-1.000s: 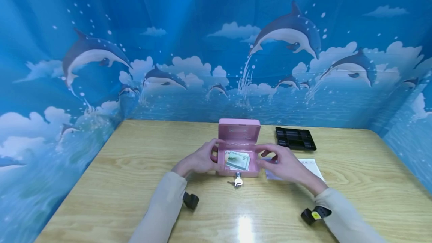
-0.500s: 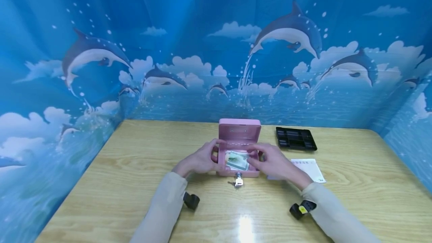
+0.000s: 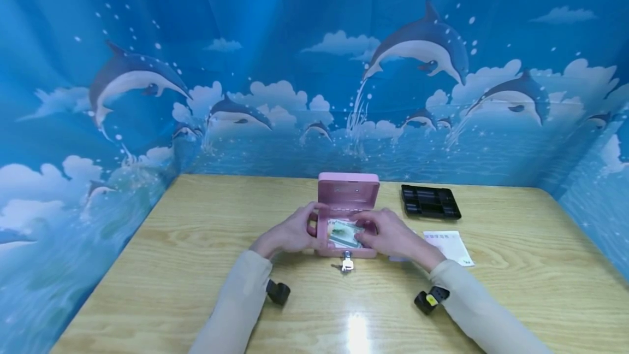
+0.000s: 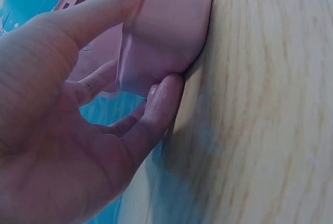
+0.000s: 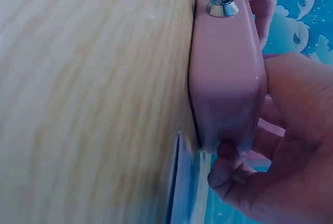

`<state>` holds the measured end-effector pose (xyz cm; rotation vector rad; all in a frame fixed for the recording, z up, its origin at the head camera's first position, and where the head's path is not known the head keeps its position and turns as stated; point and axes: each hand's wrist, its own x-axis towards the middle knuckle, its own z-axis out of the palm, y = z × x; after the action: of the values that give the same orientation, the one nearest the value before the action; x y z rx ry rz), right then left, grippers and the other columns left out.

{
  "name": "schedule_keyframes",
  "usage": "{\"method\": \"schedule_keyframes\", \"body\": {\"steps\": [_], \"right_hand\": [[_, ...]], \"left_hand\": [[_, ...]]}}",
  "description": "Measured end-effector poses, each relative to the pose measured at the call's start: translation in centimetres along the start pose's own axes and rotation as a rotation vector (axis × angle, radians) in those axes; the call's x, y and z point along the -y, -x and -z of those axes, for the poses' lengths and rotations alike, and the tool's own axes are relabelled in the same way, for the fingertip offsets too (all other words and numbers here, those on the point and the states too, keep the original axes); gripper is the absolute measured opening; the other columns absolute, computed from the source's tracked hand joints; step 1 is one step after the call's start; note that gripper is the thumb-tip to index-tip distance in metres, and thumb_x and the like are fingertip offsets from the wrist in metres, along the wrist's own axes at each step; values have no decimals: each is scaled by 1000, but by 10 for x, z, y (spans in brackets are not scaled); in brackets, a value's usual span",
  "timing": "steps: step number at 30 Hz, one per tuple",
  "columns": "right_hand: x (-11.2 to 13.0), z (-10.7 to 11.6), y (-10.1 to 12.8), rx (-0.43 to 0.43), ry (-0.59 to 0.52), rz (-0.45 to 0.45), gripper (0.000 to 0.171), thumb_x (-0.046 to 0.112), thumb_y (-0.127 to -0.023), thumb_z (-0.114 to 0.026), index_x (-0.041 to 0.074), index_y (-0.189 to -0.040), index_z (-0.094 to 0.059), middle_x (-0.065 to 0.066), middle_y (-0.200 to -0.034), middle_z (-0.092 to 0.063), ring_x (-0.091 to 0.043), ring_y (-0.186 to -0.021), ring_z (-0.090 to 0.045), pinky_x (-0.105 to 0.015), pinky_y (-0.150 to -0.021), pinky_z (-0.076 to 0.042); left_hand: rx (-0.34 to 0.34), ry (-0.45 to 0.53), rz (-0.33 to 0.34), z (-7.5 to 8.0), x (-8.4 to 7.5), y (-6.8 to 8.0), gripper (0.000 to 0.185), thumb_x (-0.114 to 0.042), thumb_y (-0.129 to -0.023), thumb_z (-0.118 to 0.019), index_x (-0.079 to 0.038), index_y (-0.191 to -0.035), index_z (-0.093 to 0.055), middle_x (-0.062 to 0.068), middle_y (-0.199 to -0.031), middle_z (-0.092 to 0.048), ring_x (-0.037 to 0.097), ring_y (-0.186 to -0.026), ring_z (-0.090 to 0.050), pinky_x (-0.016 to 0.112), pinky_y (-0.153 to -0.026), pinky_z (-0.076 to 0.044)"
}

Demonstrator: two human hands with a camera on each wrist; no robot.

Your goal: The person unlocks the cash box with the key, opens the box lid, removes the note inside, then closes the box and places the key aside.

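A pink metal cash box (image 3: 321, 252) stands on the table with its lid (image 3: 348, 193) raised. Green-and-white banknotes (image 3: 342, 234) lie inside. A key (image 3: 347, 263) sits in the front lock and another hangs from it. My left hand (image 3: 293, 229) grips the box's left end, thumb at the front rim, fingers against the side. My right hand (image 3: 390, 235) reaches over the right wall; its thumb and index finger are apart above the banknotes. In the right wrist view, its little finger touches the box's outer end wall. The right fingertips inside the box are hidden there.
A black compartment tray (image 3: 430, 202) lies at the back right of the wooden table (image 3: 206, 223). White paper (image 3: 449, 246) with printing lies right of the box, and a bluish sheet (image 3: 399, 259) shows partly under the right hand. Dolphin-print curtain (image 3: 280, 141) hangs behind.
My right hand has moved left, from the box's right edge to over the banknotes inside, uncovering more of the white paper. My left hand and the box have stayed put.
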<state>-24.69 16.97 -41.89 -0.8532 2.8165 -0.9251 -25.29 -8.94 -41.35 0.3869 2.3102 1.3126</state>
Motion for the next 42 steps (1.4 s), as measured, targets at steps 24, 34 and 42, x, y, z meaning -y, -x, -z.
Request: {"method": "schedule_keyframes", "body": {"steps": [24,34,42], "right_hand": [[14,-3,-6,43,-127,-247,47,10,-79,-84,11,-124,-72,1,-94,-68,-12,-83,-60,-29,-77,-54],[9,1,4,30,-214,-192,33,19,-86,-80,13,-118,-73,-1,-91,-66,-16,-79,-57,-26,-65,-50],[11,8,16,-53,-54,-50,20,19,-85,-82,22,-104,-75,4,-92,-69,-15,-81,-55,-23,-66,-47]], "left_hand": [[3,27,-12,0,2,0,93,-12,-78,-88,-20,-154,-36,14,-135,-56,24,-109,-64,39,-97,-58],[-2,14,-1,0,1,1,92,-13,-78,-89,-22,-153,-37,14,-137,-55,23,-110,-64,41,-101,-57],[-3,19,-5,0,0,2,92,-13,-78,-89,-22,-154,-37,14,-137,-55,23,-109,-64,41,-100,-57]]}}
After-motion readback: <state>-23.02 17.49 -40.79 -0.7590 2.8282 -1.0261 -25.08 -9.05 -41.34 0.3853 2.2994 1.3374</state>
